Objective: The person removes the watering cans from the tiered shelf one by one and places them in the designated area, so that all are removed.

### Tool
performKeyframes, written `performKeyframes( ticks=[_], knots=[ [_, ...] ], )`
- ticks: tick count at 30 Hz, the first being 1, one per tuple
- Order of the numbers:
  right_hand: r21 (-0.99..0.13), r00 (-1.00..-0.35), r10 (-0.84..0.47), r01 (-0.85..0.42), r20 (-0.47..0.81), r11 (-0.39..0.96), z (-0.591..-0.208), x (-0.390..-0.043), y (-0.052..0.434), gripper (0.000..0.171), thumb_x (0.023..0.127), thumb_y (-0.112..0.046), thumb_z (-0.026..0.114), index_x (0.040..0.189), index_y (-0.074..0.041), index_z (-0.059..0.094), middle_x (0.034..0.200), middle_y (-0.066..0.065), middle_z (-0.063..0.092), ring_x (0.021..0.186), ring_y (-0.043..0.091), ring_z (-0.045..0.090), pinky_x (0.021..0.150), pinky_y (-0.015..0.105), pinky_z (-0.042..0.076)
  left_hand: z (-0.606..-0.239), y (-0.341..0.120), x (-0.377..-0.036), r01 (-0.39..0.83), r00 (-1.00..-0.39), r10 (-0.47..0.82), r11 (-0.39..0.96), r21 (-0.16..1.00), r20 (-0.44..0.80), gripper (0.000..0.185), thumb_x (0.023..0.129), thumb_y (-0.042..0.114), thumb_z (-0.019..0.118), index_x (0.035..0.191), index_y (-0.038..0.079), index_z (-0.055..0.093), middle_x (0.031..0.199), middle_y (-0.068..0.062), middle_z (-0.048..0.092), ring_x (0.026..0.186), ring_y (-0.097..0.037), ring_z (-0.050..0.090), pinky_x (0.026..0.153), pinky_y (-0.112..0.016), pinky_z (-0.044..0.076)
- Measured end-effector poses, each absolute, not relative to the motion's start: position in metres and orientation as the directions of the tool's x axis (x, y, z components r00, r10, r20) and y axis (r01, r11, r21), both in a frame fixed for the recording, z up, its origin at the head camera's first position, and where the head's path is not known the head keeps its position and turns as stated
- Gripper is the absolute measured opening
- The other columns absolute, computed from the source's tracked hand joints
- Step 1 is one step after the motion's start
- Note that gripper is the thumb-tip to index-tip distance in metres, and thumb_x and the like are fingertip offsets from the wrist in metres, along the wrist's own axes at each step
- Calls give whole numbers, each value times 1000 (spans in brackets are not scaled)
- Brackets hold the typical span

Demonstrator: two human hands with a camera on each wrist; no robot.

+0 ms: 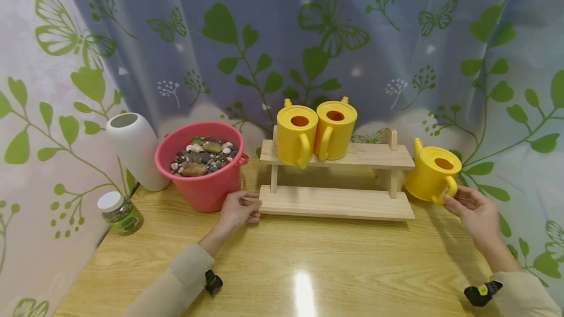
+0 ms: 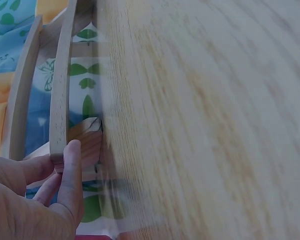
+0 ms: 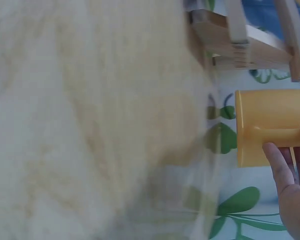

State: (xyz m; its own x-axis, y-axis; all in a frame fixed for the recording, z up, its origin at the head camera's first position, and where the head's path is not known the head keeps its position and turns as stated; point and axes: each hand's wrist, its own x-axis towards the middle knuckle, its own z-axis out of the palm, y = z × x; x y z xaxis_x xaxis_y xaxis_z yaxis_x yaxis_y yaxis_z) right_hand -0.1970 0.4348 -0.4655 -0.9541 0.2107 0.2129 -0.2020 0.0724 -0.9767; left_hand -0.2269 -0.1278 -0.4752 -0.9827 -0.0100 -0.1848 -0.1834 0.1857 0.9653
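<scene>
A two-tier wooden shelf [image 1: 337, 202] stands on the table. At its left end my left hand [image 1: 238, 213] pinches the lower board [image 2: 60, 110] between thumb and fingers. Two yellow watering cans, a left one [image 1: 291, 135] and a right one [image 1: 340, 135], sit side by side on the upper board, handles toward me. Right of the shelf, my right hand [image 1: 480, 216] holds a third yellow watering can [image 1: 429, 175] by its handle [image 3: 277, 135]. That can is upright, and its base looks raised off the tabletop in the right wrist view.
A pink bucket [image 1: 209, 194] of pebbles stands left of the shelf, close to my left hand. Beyond it are a white vase [image 1: 138, 153] and a white-lidded jar [image 1: 121, 213]. Behind the wooden table [image 1: 282, 263] hangs a patterned curtain [image 1: 264, 28].
</scene>
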Motion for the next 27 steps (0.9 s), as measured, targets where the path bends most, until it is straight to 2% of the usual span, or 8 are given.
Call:
performKeyframes(
  ticks=[7,18,24,27],
  knots=[
    [-973,-961,178,-192,212,125,-482,-201,432,24,98,4,69,117,-12,71,99,-19,76,86,-5,74,71,15,65,-475,-127,-227,-180,-983,-15,194,964,-181,28,99,2,71,127,-6,70,105,-25,75,68,-16,74,68,-35,70],
    [-975,-958,190,-197,215,106,-488,-208,429,27,98,3,70,117,-15,70,100,-19,74,86,-6,74,72,13,65,-479,-127,-229,-190,-982,-28,209,959,-188,28,98,1,72,125,-4,72,100,-21,75,66,-15,73,69,-35,70],
    [-976,-954,206,-204,216,82,-480,-203,427,34,99,2,69,124,-20,66,102,-19,74,87,-7,72,72,11,64,-477,-126,-229,-193,-981,-24,212,958,-192,28,99,2,71,126,-4,71,104,-22,75,68,-16,74,69,-34,70],
    [-974,-941,254,-213,225,76,-469,-198,428,35,99,0,70,124,-25,66,103,-18,73,86,-7,71,72,9,62,-477,-126,-230,-199,-980,-21,210,957,-199,28,99,2,71,127,-3,71,106,-22,75,69,-17,74,69,-34,70]
  ],
)
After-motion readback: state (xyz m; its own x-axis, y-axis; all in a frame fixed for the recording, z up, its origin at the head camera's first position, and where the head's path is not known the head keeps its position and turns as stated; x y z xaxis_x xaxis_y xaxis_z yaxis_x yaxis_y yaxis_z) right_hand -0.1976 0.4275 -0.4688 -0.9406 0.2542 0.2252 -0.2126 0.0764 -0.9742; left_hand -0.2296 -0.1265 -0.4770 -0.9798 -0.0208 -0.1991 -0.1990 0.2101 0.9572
